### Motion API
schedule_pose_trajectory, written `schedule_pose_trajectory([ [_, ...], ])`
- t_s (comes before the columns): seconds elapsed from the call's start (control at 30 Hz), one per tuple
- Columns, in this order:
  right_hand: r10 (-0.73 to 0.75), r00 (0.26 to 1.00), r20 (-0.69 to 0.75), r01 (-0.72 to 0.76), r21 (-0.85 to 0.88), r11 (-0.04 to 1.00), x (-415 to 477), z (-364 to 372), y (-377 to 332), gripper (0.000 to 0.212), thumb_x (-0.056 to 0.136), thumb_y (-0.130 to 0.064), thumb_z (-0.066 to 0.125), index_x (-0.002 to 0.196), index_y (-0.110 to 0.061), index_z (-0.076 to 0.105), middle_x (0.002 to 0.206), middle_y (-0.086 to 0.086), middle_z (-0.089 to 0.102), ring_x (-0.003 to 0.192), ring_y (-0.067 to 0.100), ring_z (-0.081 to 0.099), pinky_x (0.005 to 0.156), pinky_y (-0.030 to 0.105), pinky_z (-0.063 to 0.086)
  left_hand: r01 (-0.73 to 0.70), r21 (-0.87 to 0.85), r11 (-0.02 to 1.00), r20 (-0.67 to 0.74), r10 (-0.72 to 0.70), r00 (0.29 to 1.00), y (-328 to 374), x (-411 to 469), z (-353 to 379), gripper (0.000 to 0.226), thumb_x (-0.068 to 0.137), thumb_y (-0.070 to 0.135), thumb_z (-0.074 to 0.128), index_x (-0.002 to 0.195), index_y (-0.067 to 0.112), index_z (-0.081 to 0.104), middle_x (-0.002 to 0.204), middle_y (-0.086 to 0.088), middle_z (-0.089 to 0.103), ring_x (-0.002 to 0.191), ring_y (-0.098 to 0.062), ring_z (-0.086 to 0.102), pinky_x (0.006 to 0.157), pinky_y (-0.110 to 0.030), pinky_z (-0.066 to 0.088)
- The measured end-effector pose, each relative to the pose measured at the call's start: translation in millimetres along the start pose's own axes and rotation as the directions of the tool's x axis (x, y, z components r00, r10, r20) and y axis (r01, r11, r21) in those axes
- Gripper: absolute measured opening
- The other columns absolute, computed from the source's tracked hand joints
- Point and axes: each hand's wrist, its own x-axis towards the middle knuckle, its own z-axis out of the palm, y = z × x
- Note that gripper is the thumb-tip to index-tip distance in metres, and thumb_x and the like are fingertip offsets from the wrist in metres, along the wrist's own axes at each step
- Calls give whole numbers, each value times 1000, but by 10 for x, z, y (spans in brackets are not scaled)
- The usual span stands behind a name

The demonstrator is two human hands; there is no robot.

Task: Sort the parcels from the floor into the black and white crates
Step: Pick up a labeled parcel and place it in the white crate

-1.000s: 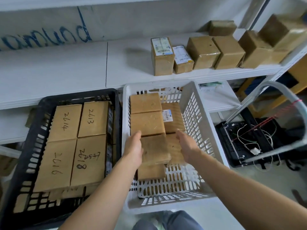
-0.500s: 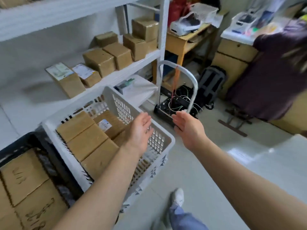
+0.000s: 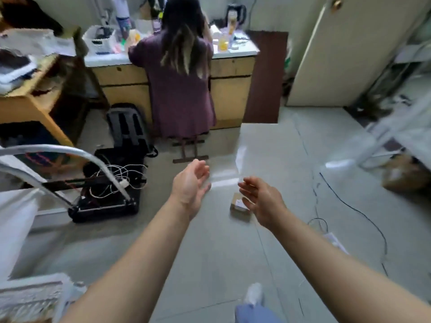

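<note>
Grey tiled floor [image 3: 210, 252], glossy. Wooden counter [image 3: 233, 89] at far wall, cluttered top; person [image 3: 182, 94] at it, back turned. Wooden table [image 3: 30, 106] left. White door [image 3: 349, 54] right. Black cable [image 3: 363, 215] on floor.

1. Saw a person [image 3: 182, 89] in a purple top seated at a wooden counter [image 3: 233, 89], back to the camera.
2. Found a grey backpack [image 3: 127, 127] upright on the floor just left of that seat.
3. Noted a black trolley [image 3: 109, 206] at left, white wires [image 3: 116, 173] tangled on its deck.
4. Spotted a wooden desk [image 3: 30, 101] far left, a white door [image 3: 349, 54] at right.
5. Traced a dark cable [image 3: 363, 215] across the floor.
</note>
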Motion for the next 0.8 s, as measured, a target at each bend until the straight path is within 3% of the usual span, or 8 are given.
schedule_pose_trajectory([
  [0.23, 28, 978, -207, -3, 121, 993, 673, -1174, -540, 15, 95, -19, 50, 90, -10, 61, 94, 8, 66, 102, 22, 57, 96, 35, 41, 163, 113, 980, 66, -171, 983, -554, 727, 1196, 19, 96, 22, 46, 86, 13, 59, 89, -3, 61, 103, -23, 57, 94, -37, 40],
  [0.33, 39, 967, -251, -13, 103, 995, 962, -1531, -731, 15, 95, -19, 51, 90, -11, 62, 91, 6, 66, 101, 21, 58, 93, 33, 43, 209, 142, 968, 71, -221, 973, -787, 1068, 1569, 17, 95, 22, 48, 89, 12, 60, 92, -4, 61, 106, -23, 57, 97, -39, 40],
  [0.43, 52, 945, -323, -37, 54, 998, 1265, -1831, -871, 12, 93, -19, 53, 91, -11, 62, 90, 5, 67, 98, 21, 59, 102, 37, 41, 255, 171, 952, 58, -268, 962, -1006, 1418, 1833, 18, 95, 24, 48, 94, 11, 60, 98, -7, 60, 104, -23, 56, 97, -39, 38],
  [0.57, 93, 925, -368, -91, 24, 996, 1697, -2036, -1010, 12, 92, -20, 54, 97, -11, 61, 104, 12, 69, 99, 22, 60, 99, 35, 43, 315, 178, 932, 33, -326, 945, -1184, 1850, 2039, 17, 95, 24, 47, 85, 13, 58, 86, -3, 58, 95, -22, 53, 91, -35, 39],
  [0.67, 132, 920, -369, -127, 38, 991, 2078, -2067, -1111, 12, 92, -21, 53, 94, -12, 61, 105, 12, 69, 115, 27, 59, 88, 33, 45, 333, 215, 918, 8, -343, 939, -1283, 2206, 2174, 16, 94, 24, 48, 86, 14, 57, 84, -2, 57, 93, -22, 53, 92, -36, 40],
  [0.8, 192, 905, -378, -169, 94, 981, 2609, -2136, -1185, 24, 96, -31, 51, 97, -9, 60, 115, 9, 63, 104, 22, 59, 90, 34, 43, 388, 274, 880, -15, -400, 917, -1460, 2710, 2410, 16, 95, 25, 47, 91, 14, 57, 87, -2, 57, 95, -22, 54, 91, -36, 41],
])
